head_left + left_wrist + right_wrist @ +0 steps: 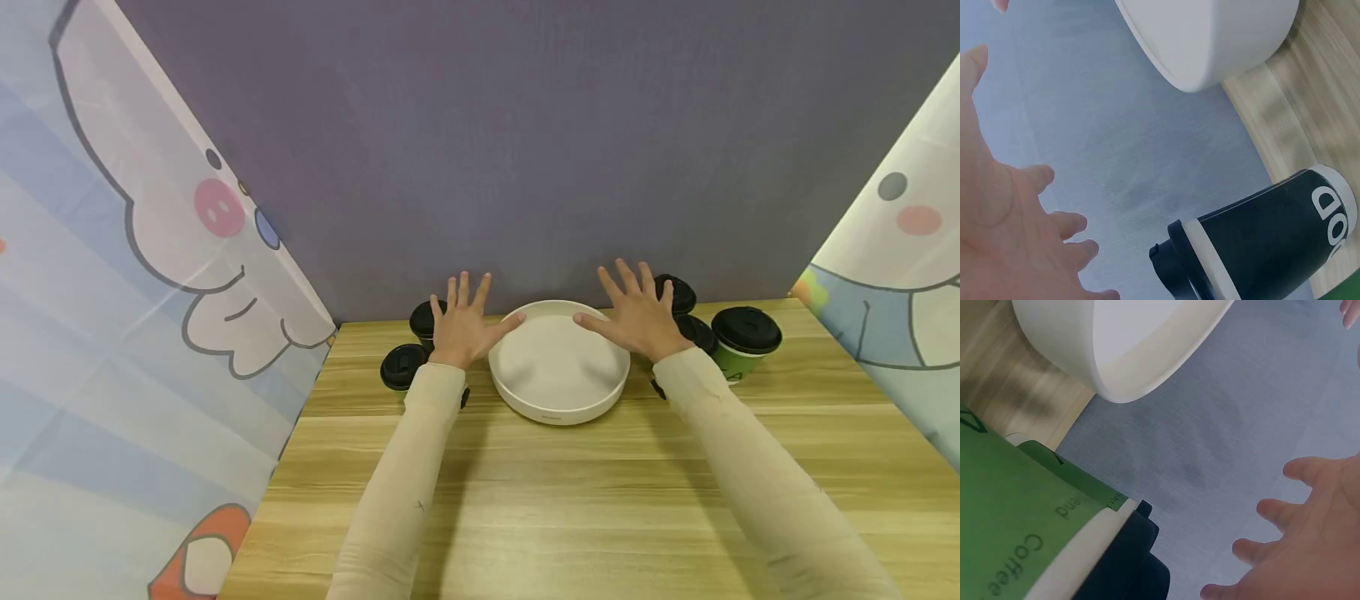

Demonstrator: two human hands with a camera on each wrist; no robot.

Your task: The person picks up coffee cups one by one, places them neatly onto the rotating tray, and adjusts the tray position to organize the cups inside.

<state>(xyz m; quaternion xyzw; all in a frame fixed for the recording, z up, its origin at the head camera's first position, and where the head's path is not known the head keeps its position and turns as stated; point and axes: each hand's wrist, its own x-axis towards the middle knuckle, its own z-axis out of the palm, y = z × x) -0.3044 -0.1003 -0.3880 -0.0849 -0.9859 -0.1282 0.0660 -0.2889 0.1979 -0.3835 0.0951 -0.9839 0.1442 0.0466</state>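
Note:
Both hands are held out over the table with fingers spread, and neither holds anything. In the head view my left hand [463,332] hovers at the left side of a round white tray [558,415], its thumb overlapping the rim. My right hand [639,319] hangs at the tray's right side, thumb pointing inward. Beside the left hand stand two lidded paper cups, one with a black lid [403,365]; the left wrist view shows a dark cup [1266,237] with white lettering. Near the right hand are several lidded cups, including a green coffee cup [1016,506].
The wooden table [525,508] runs back to a grey-purple wall panel [480,150]. At the far right of the cups stands a larger green cup [742,342] with a black lid. Cartoon-printed curtains [90,375] hang along both sides.

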